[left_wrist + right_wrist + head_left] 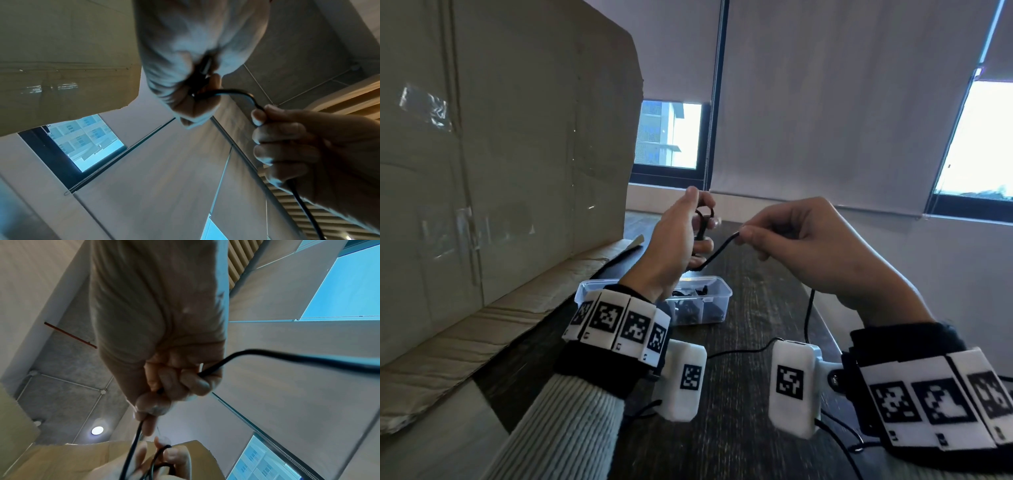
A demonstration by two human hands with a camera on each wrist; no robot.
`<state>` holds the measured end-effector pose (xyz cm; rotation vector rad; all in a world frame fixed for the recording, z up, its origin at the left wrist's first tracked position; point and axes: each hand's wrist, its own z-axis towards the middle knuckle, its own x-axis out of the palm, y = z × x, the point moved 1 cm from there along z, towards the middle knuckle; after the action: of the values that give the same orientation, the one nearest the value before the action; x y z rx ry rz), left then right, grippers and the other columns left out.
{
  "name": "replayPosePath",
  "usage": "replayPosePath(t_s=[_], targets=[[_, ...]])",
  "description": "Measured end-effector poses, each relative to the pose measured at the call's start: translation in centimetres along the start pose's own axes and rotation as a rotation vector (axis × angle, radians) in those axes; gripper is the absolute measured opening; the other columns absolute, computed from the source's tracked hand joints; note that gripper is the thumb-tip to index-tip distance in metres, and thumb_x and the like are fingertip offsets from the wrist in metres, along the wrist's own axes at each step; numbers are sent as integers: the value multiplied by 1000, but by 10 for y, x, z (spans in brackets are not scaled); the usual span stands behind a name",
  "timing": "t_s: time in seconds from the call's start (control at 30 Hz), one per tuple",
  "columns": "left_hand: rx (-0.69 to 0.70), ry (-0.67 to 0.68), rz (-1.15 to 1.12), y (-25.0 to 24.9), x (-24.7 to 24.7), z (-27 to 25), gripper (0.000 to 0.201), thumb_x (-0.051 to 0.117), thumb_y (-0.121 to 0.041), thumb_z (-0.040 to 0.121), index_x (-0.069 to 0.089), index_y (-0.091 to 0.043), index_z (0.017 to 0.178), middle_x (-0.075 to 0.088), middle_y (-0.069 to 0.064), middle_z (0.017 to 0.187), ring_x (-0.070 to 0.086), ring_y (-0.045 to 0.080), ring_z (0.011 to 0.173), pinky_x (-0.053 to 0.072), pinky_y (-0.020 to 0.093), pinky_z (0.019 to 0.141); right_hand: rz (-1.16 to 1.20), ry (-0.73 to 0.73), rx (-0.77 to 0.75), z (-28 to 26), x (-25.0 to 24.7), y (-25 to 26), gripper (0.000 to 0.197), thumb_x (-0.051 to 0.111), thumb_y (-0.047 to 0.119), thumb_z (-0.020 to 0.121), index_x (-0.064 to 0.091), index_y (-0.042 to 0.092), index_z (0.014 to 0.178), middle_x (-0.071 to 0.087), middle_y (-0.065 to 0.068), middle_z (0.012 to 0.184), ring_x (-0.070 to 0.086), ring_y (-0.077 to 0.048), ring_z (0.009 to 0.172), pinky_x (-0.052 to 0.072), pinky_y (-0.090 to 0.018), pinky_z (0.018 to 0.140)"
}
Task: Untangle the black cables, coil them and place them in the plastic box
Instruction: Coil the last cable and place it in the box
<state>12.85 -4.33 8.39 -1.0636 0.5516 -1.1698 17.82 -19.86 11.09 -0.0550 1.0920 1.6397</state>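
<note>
Ribbed cream sleeve (561,421), marker-tagged black wristbands (616,325)

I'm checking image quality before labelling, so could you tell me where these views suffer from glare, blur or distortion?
Head view: window blown out white, straight edges bowed. Left wrist view: left hand soft and washed out up close, blue cast. Right wrist view: right hand blurred, black cable smeared, ceiling lamp flaring.

The left hand (681,240) covers most of the small coil of black cable (717,253) it grips. The plastic box (717,291) sits partly behind that wrist, its dark contents too small to tell apart. In the right wrist view, the cable runs off the right edge, and the right hand (164,369) hides its middle stretch.
</note>
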Motion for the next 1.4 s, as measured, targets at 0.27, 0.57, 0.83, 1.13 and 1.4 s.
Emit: replayPosePath(t_s=[0.27, 0.57, 0.83, 1.13, 1.4], targets=[[90, 41, 327, 4, 3, -2, 54, 23, -44, 102, 56, -11, 74, 61, -6, 55, 41, 8, 39, 32, 15, 38, 1, -35, -96, 4, 12, 0, 14, 69, 22, 88, 78, 30, 81, 68, -1, 61, 53, -33, 60, 51, -44, 68], [-38, 400, 324, 3, 5, -8, 42, 53, -45, 86, 68, -6, 89, 35, -11, 51, 31, 3, 44, 29, 13, 44, 125, -272, -26, 7, 0, -18, 20, 82, 17, 71, 72, 4, 83, 71, -8, 75, 62, -12, 60, 52, -27, 61], [-53, 86, -112, 1, 3, 0, 41, 38, -30, 102, 60, 3, 110, 72, 15, 101, 73, 25, 84, 59, 29, 69, 332, -269, 179, 9, 0, -34, 6, 70, 9, 84, 66, 11, 80, 60, 9, 53, 44, -7, 44, 39, -26, 51], [137, -109, -490, -8, -2, 6, 29, 31, -29, 104, 55, -17, 92, 62, -4, 67, 71, 16, 76, 54, 45, 81, 307, 27, 271, 9, 36, -40, 16, 63, 17, 91, 74, 8, 83, 60, 0, 50, 43, -8, 36, 36, -17, 37], [157, -335, -288, -8, -33, 10, 38, 28, -47, 101, 44, -23, 77, 42, -9, 60, 22, 5, 44, 13, 16, 41, 163, 384, 206, -1, 16, -22, 40, 53, 46, 91, 77, 13, 90, 36, 9, 53, 25, -10, 50, 27, -18, 48]])
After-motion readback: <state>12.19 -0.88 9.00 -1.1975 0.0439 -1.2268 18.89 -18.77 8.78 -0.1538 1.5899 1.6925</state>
